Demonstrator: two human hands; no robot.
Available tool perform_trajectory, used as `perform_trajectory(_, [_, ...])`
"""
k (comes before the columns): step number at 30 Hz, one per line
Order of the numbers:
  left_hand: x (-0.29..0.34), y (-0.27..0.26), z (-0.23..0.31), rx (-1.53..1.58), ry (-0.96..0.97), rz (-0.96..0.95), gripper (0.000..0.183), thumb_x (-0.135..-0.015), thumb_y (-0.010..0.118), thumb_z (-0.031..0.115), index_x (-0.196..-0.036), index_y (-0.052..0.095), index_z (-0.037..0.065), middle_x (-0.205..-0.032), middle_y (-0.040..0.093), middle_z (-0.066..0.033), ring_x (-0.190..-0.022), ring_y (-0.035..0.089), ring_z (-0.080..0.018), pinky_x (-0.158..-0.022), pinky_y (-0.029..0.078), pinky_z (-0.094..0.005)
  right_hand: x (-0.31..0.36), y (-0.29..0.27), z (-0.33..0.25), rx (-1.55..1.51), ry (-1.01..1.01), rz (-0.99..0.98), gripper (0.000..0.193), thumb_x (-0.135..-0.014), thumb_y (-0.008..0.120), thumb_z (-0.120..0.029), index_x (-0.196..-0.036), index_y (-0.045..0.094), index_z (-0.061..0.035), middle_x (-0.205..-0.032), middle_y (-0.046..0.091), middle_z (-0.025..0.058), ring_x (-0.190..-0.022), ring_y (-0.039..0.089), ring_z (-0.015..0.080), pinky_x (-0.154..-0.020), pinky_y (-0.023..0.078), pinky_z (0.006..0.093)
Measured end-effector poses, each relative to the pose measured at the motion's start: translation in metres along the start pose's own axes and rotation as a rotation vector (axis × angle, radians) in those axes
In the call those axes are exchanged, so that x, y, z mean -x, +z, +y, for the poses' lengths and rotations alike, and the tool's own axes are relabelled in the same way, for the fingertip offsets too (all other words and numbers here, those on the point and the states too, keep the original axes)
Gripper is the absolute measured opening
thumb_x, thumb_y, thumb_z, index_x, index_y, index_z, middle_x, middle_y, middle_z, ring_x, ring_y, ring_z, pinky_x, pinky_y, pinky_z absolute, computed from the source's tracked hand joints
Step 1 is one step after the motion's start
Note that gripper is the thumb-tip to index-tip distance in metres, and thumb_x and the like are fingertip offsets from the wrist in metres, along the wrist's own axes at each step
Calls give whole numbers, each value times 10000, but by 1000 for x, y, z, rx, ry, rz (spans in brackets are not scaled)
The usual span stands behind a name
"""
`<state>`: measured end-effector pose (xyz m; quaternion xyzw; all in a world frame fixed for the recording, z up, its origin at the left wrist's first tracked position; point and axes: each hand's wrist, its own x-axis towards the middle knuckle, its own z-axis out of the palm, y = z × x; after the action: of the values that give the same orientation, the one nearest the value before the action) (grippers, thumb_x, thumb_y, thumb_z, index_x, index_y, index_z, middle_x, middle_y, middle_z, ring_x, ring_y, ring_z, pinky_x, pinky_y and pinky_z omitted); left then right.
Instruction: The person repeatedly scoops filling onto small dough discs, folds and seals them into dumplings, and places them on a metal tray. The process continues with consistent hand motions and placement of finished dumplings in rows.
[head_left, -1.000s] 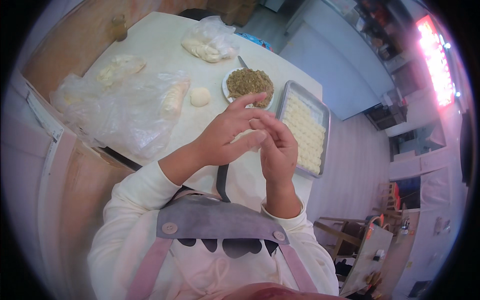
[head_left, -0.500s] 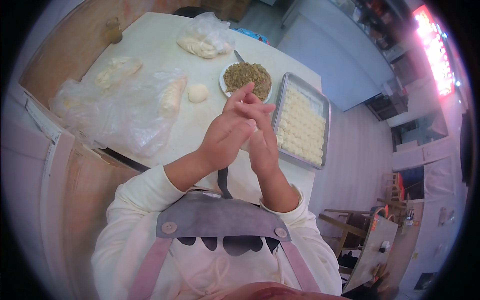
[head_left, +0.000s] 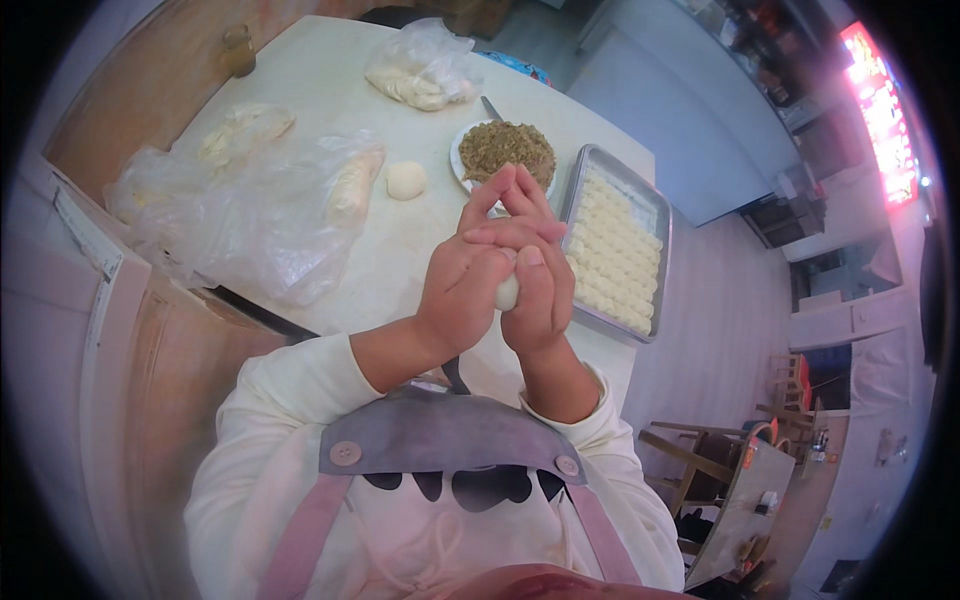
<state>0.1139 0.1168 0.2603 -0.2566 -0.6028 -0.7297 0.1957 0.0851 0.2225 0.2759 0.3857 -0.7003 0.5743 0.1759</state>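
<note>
My left hand [head_left: 456,292] and my right hand [head_left: 541,296] are pressed together over the table's near side, fingertips pointing away from me. Between the palms and thumbs they squeeze a small white piece of dough [head_left: 507,293]; most of it is hidden. Just beyond my fingertips is a white plate [head_left: 456,166] heaped with greenish-brown minced filling [head_left: 503,147]. A round dough ball [head_left: 406,180] lies on the tabletop left of the plate. To the right, a metal tray [head_left: 661,265] holds rows of small white dough pieces [head_left: 612,258].
A large clear plastic bag [head_left: 270,240] with dough inside covers the table's left part. Another bag of dough [head_left: 425,75] sits at the back. A utensil handle [head_left: 490,108] sticks out behind the filling. A small jar [head_left: 237,52] stands by the far left edge.
Both hands have closed more tightly round the dough, with the thumbs now side by side, and more of the piece shows below them. The view has shifted slightly.
</note>
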Motion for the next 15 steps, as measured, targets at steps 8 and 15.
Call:
perform_trajectory(8, [-10,-17,-23,-202,161,-112,592,-940,332,502,-1066,627,6,-1234,571,-167,-1382,215,-341,-1124,155,-494,9,-3,14,-314,184,-127,486,-1002,377,-429,-1189,525,-5,-1288,500,193,-1281,419,340,-1041,339,448])
perform_trajectory(15, [-9,-39,-33,-1184,334,-143,488,-903,466,541,-1096,634,125,-1268,494,-164,-1359,262,-383,-1111,130,-604,22,-4,31,-1202,808,318,333,-1031,331,-324,-1109,516,-58,-1051,545,53,-983,530,206,-908,415,359])
